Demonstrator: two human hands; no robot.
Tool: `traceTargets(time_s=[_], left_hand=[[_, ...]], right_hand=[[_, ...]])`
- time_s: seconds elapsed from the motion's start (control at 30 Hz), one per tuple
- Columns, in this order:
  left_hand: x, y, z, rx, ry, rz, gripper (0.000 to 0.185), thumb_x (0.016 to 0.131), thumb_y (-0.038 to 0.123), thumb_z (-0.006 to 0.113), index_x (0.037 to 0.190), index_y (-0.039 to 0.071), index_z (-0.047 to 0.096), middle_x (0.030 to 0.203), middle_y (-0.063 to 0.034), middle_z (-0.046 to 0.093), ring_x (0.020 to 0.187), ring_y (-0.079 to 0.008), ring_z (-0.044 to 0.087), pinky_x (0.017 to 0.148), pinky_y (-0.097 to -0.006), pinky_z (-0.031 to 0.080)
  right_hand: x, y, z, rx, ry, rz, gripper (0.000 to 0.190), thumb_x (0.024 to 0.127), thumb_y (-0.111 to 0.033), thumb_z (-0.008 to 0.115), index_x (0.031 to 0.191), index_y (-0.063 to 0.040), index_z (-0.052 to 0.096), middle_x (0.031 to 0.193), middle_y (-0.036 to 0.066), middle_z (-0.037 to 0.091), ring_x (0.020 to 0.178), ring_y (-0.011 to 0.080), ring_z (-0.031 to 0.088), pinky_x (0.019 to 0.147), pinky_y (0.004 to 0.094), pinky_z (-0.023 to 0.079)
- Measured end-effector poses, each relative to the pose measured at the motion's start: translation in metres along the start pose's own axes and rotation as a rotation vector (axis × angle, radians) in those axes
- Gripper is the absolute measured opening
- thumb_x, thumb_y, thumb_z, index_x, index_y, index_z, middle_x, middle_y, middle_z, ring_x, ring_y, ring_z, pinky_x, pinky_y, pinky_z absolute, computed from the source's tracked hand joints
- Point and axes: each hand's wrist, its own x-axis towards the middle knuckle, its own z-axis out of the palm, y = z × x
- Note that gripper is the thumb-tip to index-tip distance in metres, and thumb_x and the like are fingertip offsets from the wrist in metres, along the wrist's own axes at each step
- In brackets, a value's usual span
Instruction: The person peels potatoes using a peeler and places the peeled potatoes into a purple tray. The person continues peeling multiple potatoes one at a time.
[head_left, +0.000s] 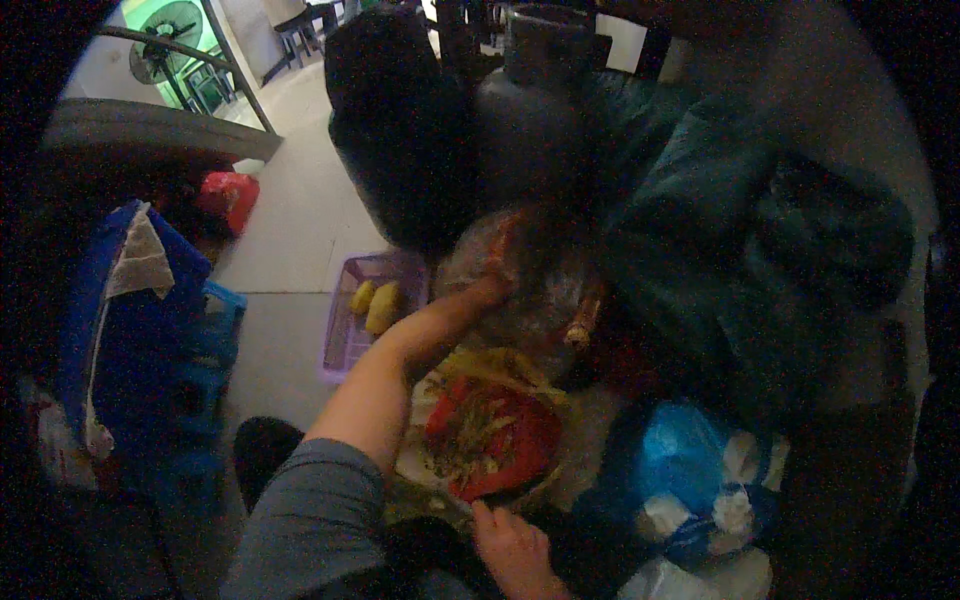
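My left arm stretches forward, and my left hand (496, 279) is at a clear plastic bag (469, 251) with something orange showing in it. Blur and shadow hide the fingers there. Closer to me, my right hand (514, 544) is at the near edge of a red plastic bag or liner (536, 427), its fingers curled. A thin pale thing shows by its fingertips, too blurred to name. Pale greenish peelings or scraps (487, 427) lie on the red plastic. Left of my forearm, a purple plastic basket (328, 352) holds two yellow, peeled-looking pieces of produce (384, 307).
A grey gas cylinder (532, 112) stands ahead, beside a dark bulky container (405, 127) and dark green sacks (697, 195). Blue plastic (679, 450) with white bundles lies at right. Blue stacked stools (217, 330) stand left; a fan (165, 41) is far off.
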Motion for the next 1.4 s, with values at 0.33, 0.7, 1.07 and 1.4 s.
traceTargets(time_s=[0.33, 0.7, 1.07, 1.4], left_hand=[[-0.164, -0.01, -0.094, -2.053, -0.443, -0.405, 0.038, 0.084, 0.032, 0.045, 0.111, 0.005, 0.045, 0.1, -0.0103, 0.054, 0.088, -0.0239, 0.054, 0.076, -0.0371, 0.045], [-0.256, -0.08, -0.067, -2.022, -0.345, -0.394, 0.039, 0.084, 0.028, 0.046, 0.117, 0.008, 0.04, 0.106, -0.0092, 0.05, 0.09, -0.0232, 0.051, 0.077, -0.0412, 0.044], [-0.194, -0.14, 0.008, -1.645, -0.131, -0.658, 0.017, 0.074, 0.022, 0.056, 0.064, 0.011, 0.049, 0.049, 0.0001, 0.039, 0.039, -0.0131, 0.033, 0.038, -0.0258, 0.024], [-0.22, -0.111, 0.012, -1.333, -0.314, -0.615, 0.012, 0.072, 0.016, 0.058, 0.073, 0.005, 0.056, 0.057, -0.0024, 0.048, 0.051, -0.016, 0.047, 0.05, -0.0296, 0.042]], right_hand=[[0.106, 0.047, 0.052, 0.013, 0.137, 0.09, 0.017, 0.073, -0.009, 0.049, 0.089, -0.005, 0.046, 0.075, 0.014, 0.051, 0.062, 0.0273, 0.057, 0.049, 0.0352, 0.048], [0.222, 0.075, 0.158, 0.547, 0.377, 0.087, 0.026, 0.082, -0.014, 0.044, 0.105, -0.002, 0.049, 0.093, 0.018, 0.057, 0.078, 0.0347, 0.055, 0.068, 0.0403, 0.044], [0.271, 0.102, 0.22, 0.204, 0.109, 0.069, 0.028, 0.08, -0.011, 0.046, 0.106, 0.0, 0.044, 0.09, 0.018, 0.054, 0.079, 0.0308, 0.054, 0.074, 0.0411, 0.042], [0.245, 0.106, 0.232, -0.033, 0.269, -0.171, 0.028, 0.07, -0.014, 0.058, 0.094, -0.002, 0.051, 0.085, 0.015, 0.054, 0.071, 0.0302, 0.053, 0.058, 0.0398, 0.043]])
